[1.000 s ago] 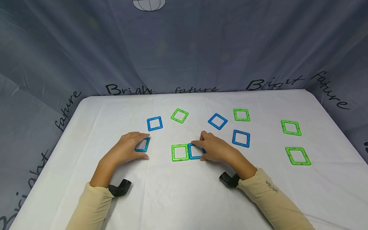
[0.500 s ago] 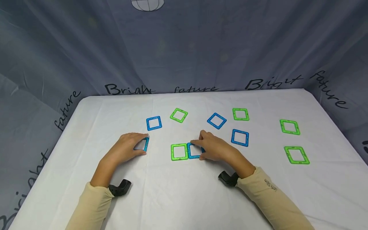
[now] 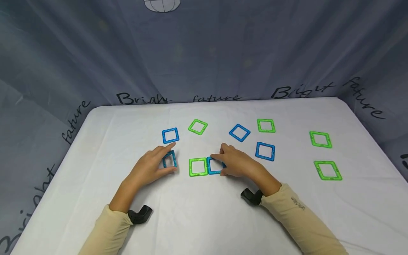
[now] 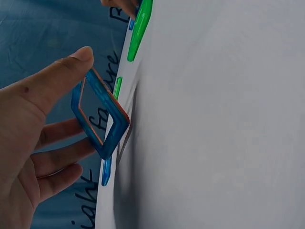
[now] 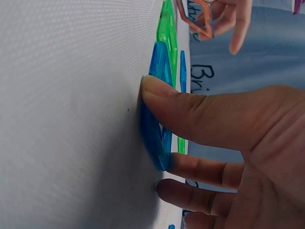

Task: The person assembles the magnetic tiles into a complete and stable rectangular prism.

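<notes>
My left hand [image 3: 149, 164] pinches a blue square magnetic tile [image 4: 117, 129] by its edges between thumb and fingers. In the left wrist view that tile stands tilted, raised off the white cloth. In the head view it is left of a flat green square tile [image 3: 198, 174]. A second blue tile [image 3: 215, 173] lies edge to edge with the green one, on its right. My right hand [image 3: 237, 161] grips this blue tile, thumb on the near edge and fingers at the far edge; the hand hides its right part.
Behind my left hand lies a loose blue tile [image 3: 170, 142], with a green tile [image 3: 192, 125] to its right. More lie farther right: a blue tile [image 3: 245, 136], another blue tile [image 3: 265, 158], and green tiles [image 3: 266, 131]. A grey curtain [image 3: 204, 53] stands behind the table.
My left hand has moved right with its blue tile, which has come up from the cloth and tilted. My right hand stays on the blue tile beside the green one.
</notes>
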The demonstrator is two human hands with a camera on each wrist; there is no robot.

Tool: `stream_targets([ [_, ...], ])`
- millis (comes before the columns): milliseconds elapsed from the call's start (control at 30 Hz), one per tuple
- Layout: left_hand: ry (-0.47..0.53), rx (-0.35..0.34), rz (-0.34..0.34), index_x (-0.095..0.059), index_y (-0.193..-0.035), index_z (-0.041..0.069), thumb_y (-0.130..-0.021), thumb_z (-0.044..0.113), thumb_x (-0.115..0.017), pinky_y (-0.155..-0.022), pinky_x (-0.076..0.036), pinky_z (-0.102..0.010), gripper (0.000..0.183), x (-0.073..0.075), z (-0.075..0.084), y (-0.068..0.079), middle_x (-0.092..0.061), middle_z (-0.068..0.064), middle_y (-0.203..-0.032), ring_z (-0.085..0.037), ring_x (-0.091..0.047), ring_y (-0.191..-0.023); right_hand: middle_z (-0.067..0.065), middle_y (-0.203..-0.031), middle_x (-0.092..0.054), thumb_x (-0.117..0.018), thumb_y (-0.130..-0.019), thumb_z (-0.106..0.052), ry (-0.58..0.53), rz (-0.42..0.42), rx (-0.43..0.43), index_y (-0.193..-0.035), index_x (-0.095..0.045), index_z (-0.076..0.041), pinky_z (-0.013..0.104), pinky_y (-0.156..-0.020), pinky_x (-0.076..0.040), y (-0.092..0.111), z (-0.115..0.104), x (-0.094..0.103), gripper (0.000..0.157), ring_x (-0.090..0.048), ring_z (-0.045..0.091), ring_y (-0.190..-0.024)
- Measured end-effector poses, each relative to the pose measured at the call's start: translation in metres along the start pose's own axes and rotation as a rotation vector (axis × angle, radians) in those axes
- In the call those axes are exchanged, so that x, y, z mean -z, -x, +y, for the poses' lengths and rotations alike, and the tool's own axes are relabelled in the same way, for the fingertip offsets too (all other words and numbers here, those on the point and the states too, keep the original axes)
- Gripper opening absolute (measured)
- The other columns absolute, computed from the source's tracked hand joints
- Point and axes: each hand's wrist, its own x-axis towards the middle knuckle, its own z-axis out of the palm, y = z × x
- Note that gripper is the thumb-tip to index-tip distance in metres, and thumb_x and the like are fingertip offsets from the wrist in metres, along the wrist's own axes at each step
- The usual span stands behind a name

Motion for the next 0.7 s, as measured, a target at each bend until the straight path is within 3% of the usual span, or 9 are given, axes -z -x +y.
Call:
stream_targets([
  [300,0.047,-0.104,0.043,-0.041,-0.138,0.017,-0.073,0.040,-0.074,-0.082,-0.051,-0.038,0.076,-0.005,0.011,-0.009,-0.059,-0.005,-0.115,-0.018,-0.058,-0.095,0.007,-0.104,-0.048,-0.075,-0.075,-0.020,0.005,0.001,-0.007,-0.131,-0.052,-0.016,0.027,-0.071,-0.046,0.000,-0.002,0.001,0.060,-0.044,0.018,-0.089],
  [500,0.181,-0.106,-0.002,-0.038,-0.139,0.021,-0.076,0.035,-0.073,-0.088,-0.051,-0.037,0.074,-0.009,0.017,-0.013,-0.056,-0.003,-0.119,-0.016,-0.057,-0.102,0.007,-0.104,-0.049,-0.075,-0.075,-0.021,0.012,0.002,-0.015,-0.130,-0.052,-0.019,0.027,-0.071,-0.046,-0.001,-0.002,0.001,0.060,-0.044,0.017,-0.088],
  [700,0.239,-0.101,-0.043,-0.040,-0.138,0.023,-0.078,0.033,-0.072,-0.091,-0.049,-0.036,0.069,-0.012,0.021,-0.014,-0.055,-0.001,-0.119,-0.014,-0.055,-0.105,0.007,-0.104,-0.049,-0.075,-0.075,-0.022,0.017,0.000,-0.016,-0.130,-0.053,-0.019,0.027,-0.071,-0.047,-0.001,-0.003,0.001,0.060,-0.044,0.017,-0.088],
])
